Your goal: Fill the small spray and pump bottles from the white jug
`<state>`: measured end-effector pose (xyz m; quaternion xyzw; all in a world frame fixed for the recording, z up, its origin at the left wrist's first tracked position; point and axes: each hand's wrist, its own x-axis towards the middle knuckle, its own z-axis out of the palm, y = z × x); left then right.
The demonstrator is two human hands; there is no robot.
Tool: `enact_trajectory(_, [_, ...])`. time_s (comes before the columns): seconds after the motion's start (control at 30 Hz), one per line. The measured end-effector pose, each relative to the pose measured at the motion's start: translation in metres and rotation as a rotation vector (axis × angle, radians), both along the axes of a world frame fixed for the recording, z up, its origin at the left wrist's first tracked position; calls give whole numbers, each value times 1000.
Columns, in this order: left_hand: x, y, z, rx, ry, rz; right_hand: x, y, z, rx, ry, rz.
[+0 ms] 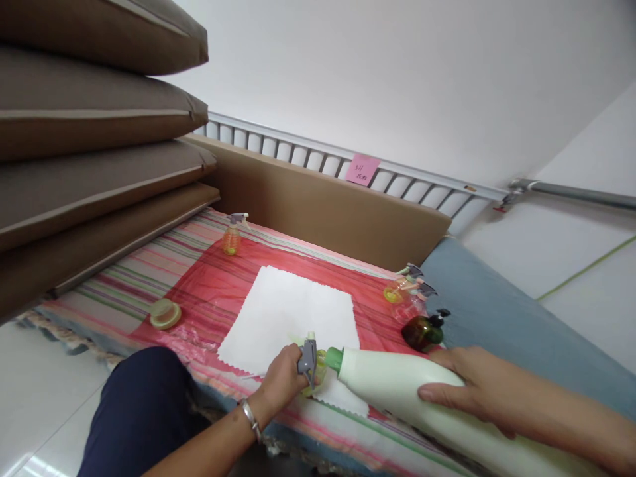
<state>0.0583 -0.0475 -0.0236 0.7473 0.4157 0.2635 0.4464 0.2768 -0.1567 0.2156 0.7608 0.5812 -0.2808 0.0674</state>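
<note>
My left hand (pixel 284 379), with a silver bangle at the wrist, is closed around the grey trigger spray head (pixel 308 361). Right behind it is a small clear bottle with yellowish liquid (pixel 319 374), partly hidden; whether the head is fixed on it I cannot tell. My right hand (pixel 462 387) grips a large pale green bottle (pixel 397 381) from above. That bottle is tipped almost level, its green neck (pixel 334 358) pointing left at the small bottle. Both are over the near edge of a white cloth with zigzag edges (pixel 298 298).
Several spray bottles stand around the red sheet: one with orange bands (pixel 231 238) at the back left, others (pixel 396 289) at the right beside a brown pump bottle (pixel 422 331). A round pale green lid or tin (pixel 165 313) lies left. Stacked brown cushions (pixel 99 132) rise at left.
</note>
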Motion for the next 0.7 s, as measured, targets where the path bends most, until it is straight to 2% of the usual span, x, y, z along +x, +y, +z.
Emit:
enact_trajectory(0.43, [0, 0, -1, -13, -9, -2, -2, 1, 1, 37, 17, -29])
enact_trajectory(0.7, [0, -2, 0, -24, -24, 10, -1, 2, 1, 6, -37, -32])
